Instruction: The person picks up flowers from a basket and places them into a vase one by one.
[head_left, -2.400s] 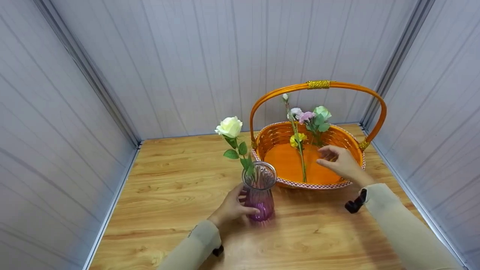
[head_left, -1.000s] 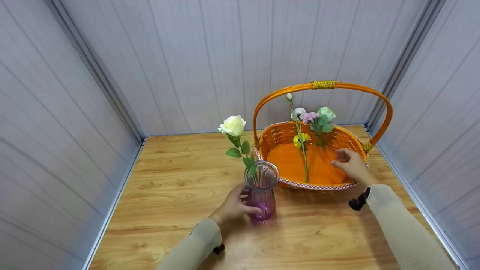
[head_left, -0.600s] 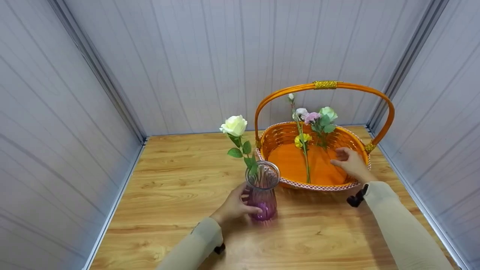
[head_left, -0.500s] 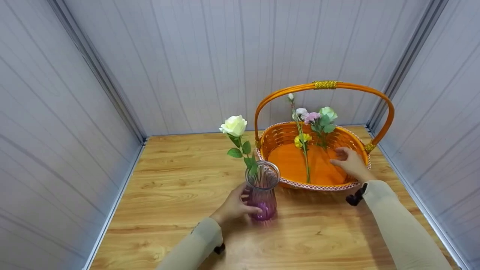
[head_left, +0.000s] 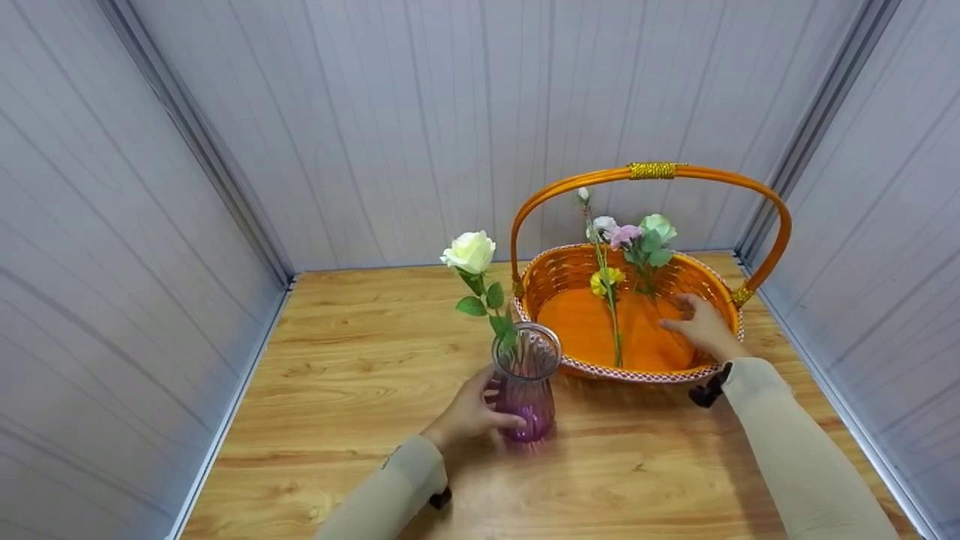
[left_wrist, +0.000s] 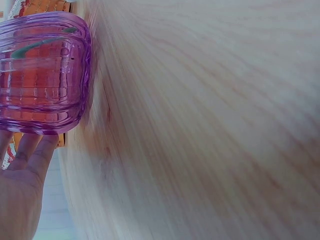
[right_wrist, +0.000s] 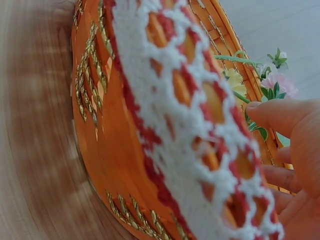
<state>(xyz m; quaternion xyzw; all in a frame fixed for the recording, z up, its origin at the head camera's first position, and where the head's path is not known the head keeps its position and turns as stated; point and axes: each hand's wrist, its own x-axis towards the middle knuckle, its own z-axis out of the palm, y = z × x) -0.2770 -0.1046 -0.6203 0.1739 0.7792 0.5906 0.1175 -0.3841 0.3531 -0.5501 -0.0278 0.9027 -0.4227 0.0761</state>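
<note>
A clear glass vase (head_left: pixel 527 375) with a purple base stands upright on the table, a single white rose (head_left: pixel 469 252) leaning left out of its mouth. My left hand (head_left: pixel 472 411) holds the vase low on its left side, thumb in front; the left wrist view shows fingers (left_wrist: pixel 40 152) against the purple glass. My right hand (head_left: pixel 703 325) reaches over the near rim into the orange basket (head_left: pixel 555 360), thumb and fingers apart and loosely bent. Nearby are a pale green rose (head_left: pixel 658 229), a pink flower (head_left: pixel 625 236) and a yellow flower (head_left: pixel 606 281) in the basket.
A tall orange handle (head_left: pixel 585 180) arches over the basket, wrapped in gold at the top. White lace with red edging (right_wrist: pixel 165 115) trims the rim. Pale panel walls (head_left: pixel 390 135) enclose the wooden table (head_left: pixel 352 367) at the back and both sides.
My right hand has shifted slightly right within the basket and then stayed nearly still. My left hand keeps its hold on the vase. The head view has turned a little left.
</note>
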